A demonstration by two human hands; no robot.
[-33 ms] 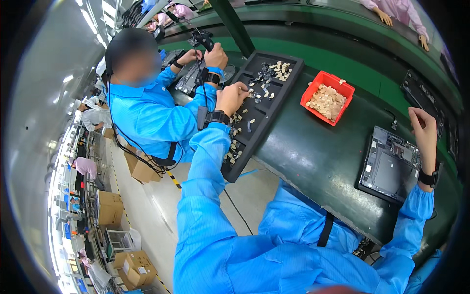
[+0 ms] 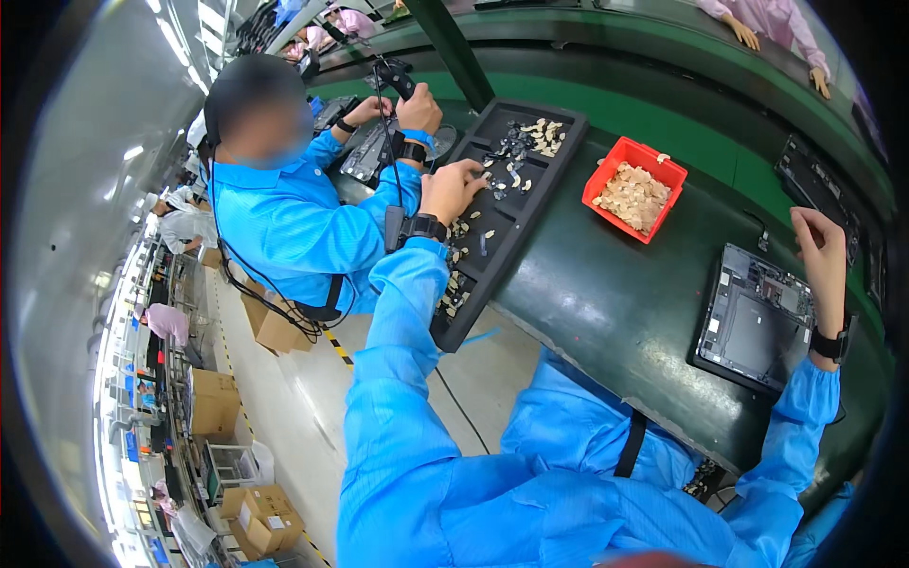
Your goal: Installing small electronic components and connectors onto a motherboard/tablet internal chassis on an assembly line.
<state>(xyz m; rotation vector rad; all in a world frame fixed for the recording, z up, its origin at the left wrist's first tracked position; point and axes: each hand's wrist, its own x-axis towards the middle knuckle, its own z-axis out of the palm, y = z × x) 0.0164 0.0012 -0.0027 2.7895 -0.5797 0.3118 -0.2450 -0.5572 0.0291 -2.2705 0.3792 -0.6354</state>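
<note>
Where the left hand (image 2: 448, 195) reaches, the tray (image 2: 516, 230) slants lengthwise up-right.

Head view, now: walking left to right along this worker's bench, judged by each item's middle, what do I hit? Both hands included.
Left hand → black tray → red box → opened device → right hand.

Both arms (image 2: 402, 341) are spread, hands (image 2: 447, 194) well apart, fingers (image 2: 804, 219) bent.
</note>
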